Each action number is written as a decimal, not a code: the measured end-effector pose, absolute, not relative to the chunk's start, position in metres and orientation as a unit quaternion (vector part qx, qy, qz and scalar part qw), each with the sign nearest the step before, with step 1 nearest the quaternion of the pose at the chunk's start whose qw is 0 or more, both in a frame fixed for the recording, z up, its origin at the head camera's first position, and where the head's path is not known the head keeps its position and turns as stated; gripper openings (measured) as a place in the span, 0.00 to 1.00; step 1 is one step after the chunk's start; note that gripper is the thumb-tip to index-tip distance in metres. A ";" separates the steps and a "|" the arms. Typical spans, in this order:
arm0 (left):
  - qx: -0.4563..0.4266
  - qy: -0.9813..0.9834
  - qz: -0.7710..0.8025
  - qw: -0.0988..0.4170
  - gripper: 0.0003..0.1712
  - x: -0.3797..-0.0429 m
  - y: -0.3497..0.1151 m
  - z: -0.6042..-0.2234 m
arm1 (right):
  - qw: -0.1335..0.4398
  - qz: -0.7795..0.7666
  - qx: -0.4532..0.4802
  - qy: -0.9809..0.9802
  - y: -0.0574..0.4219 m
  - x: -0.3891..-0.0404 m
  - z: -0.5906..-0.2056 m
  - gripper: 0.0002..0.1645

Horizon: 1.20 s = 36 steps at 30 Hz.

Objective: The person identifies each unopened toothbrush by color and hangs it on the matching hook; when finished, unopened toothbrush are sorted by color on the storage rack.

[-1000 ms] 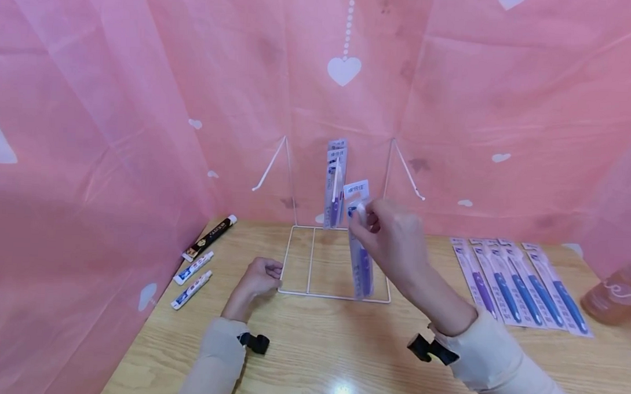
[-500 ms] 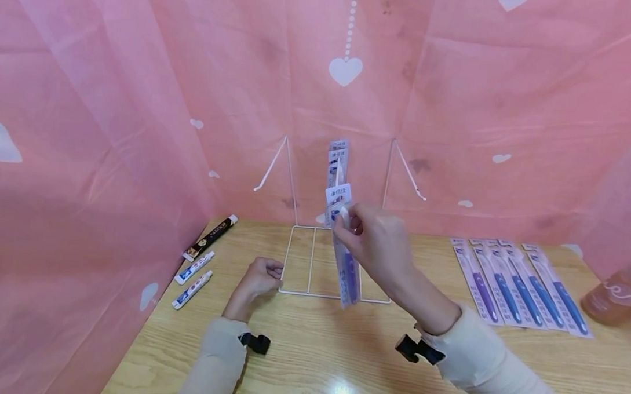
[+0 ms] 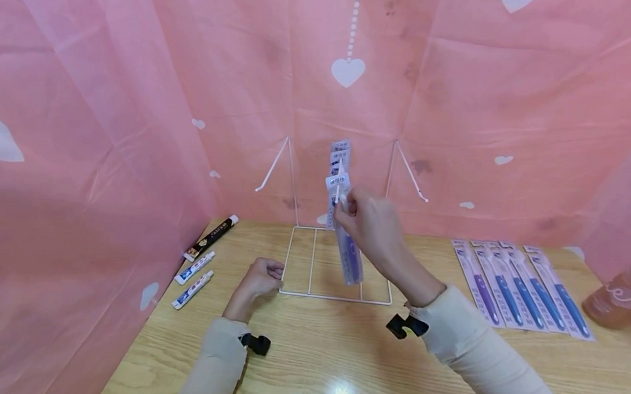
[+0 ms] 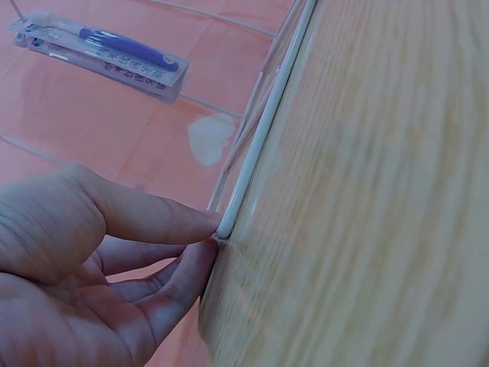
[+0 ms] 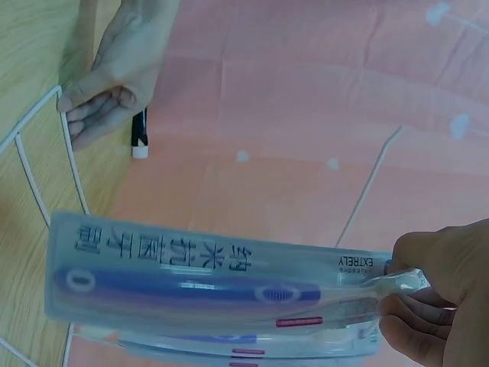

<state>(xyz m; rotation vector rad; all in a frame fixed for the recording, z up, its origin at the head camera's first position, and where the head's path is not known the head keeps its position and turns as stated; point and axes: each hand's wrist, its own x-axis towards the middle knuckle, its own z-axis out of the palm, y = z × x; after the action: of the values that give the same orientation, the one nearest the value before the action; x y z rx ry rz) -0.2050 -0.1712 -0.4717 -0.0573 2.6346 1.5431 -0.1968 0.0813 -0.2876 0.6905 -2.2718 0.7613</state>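
At centre prong [image 3: 339,193], packaged toothbrush [image 3: 350,261] now higher, threading apparently begun; right hand [image 3: 373,223] pinches it, left hand [image 3: 259,278] pinches rack [image 3: 322,296]

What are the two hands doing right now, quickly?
Left hand: closed, pinching a corner of the rack.
Right hand: closed, holding a packaged toothbrush.

Pinched near its top by the right hand [image 3: 374,222], a clear toothbrush pack [image 3: 351,259] with a purple-handled brush and dark lettering hangs almost upright, foot tipped slightly right; its header overlaps the middle hook [image 3: 338,193], though from here I can't tell whether it's threaded. The white wire rack [image 3: 312,260] stands base-flat on the wooden table [image 3: 299,359], near left corner between the left hand's [image 3: 260,278] thumb and fingers, similar packs [image 3: 334,164] hanging behind.
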 end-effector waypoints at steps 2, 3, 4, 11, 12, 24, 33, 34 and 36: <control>-0.018 0.862 0.504 0.045 0.21 -0.205 -0.171 -0.472 | 0.305 0.287 0.251 -0.873 0.080 -0.202 -0.287 0.09; -0.017 0.863 0.502 0.044 0.21 -0.205 -0.171 -0.472 | 0.298 0.286 0.244 -0.877 0.079 -0.205 -0.287 0.09; -0.017 0.864 0.502 0.044 0.21 -0.205 -0.171 -0.472 | 0.291 0.287 0.236 -0.882 0.079 -0.208 -0.286 0.09; -0.014 0.863 0.502 0.050 0.21 -0.207 -0.167 -0.472 | 0.260 0.303 0.162 -0.903 0.074 -0.231 -0.285 0.11; -0.015 0.863 0.503 0.053 0.21 -0.207 -0.166 -0.472 | 0.256 0.308 0.155 -0.903 0.073 -0.235 -0.285 0.11; -0.015 0.863 0.503 0.045 0.22 -0.201 -0.180 -0.472 | 0.272 0.299 0.150 -0.902 0.054 -0.269 -0.286 0.10; -0.009 0.858 0.512 0.046 0.22 -0.198 -0.188 -0.473 | 0.257 0.318 0.137 -0.902 0.048 -0.277 -0.285 0.12; -0.012 0.857 0.513 0.046 0.22 -0.198 -0.187 -0.473 | 0.257 0.321 0.137 -0.901 0.048 -0.276 -0.286 0.12; -0.017 0.856 0.514 0.046 0.22 -0.198 -0.186 -0.473 | 0.255 0.327 0.141 -0.899 0.050 -0.276 -0.287 0.12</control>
<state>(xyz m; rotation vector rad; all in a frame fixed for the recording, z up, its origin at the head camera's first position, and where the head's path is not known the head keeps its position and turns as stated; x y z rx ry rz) -0.1977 -0.1859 -0.4729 -0.0516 2.6151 1.5696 -0.2755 0.0498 -0.2868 0.3833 -2.4403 0.8883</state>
